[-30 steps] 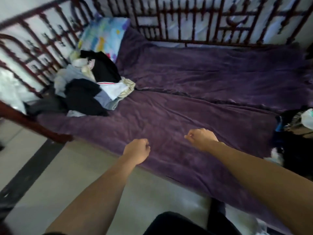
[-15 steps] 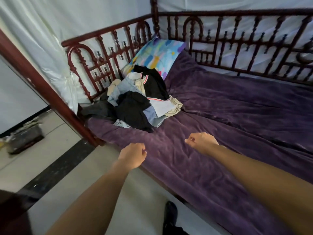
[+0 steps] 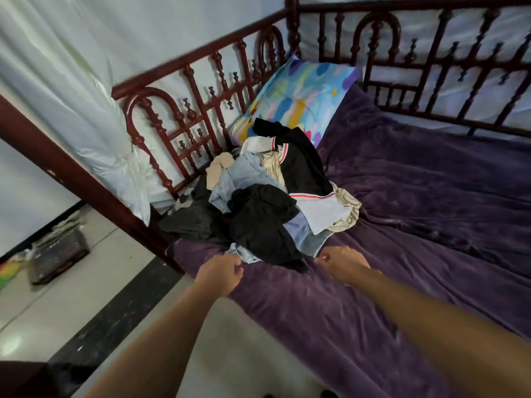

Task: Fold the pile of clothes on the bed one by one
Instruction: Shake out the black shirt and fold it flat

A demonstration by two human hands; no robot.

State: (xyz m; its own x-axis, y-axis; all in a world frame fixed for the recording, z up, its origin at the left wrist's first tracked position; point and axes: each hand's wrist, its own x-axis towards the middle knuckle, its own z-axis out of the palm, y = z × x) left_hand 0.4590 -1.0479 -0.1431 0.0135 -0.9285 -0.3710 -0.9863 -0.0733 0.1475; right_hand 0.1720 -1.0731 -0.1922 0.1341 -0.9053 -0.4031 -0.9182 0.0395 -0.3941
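**Hands at the near edge of the pile, nothing lifted**

The pile (image 3: 267,202) sits at the head end of the bed (image 3: 431,225), against the rail (image 3: 201,90) and partly on the pillow (image 3: 304,93). We count a black top (image 3: 261,222) in front, denim (image 3: 244,176) behind it, a black piece with white-and-red trim (image 3: 304,168) toward the pillow, a white panel (image 3: 319,211), and a cream scrap (image 3: 218,170) at the back. All are tangled and overlapping.

Our left hand (image 3: 221,275) is just below a pale denim corner (image 3: 244,254) at the pile's front edge; the fingers are curled in, and we cannot tell whether they pinch cloth or only touch it. Our right hand (image 3: 342,262) is loosely clenched at the hem of the black top, blurred, with no cloth clearly in it.

Handling, as we judge it: everything here is soft and limp, light for the thin tops, heavier and stiffer for the denim. Nothing is fragile. The velvety bed cover will likely drag on fabric, so lifting beats sliding. Sleeves may snag neighbours.

Best hold: the black top lies uppermost and nearest. We would pinch two spread points along its hem or shoulders, lift clear, shake it free, then lay it on the open cover to the right.
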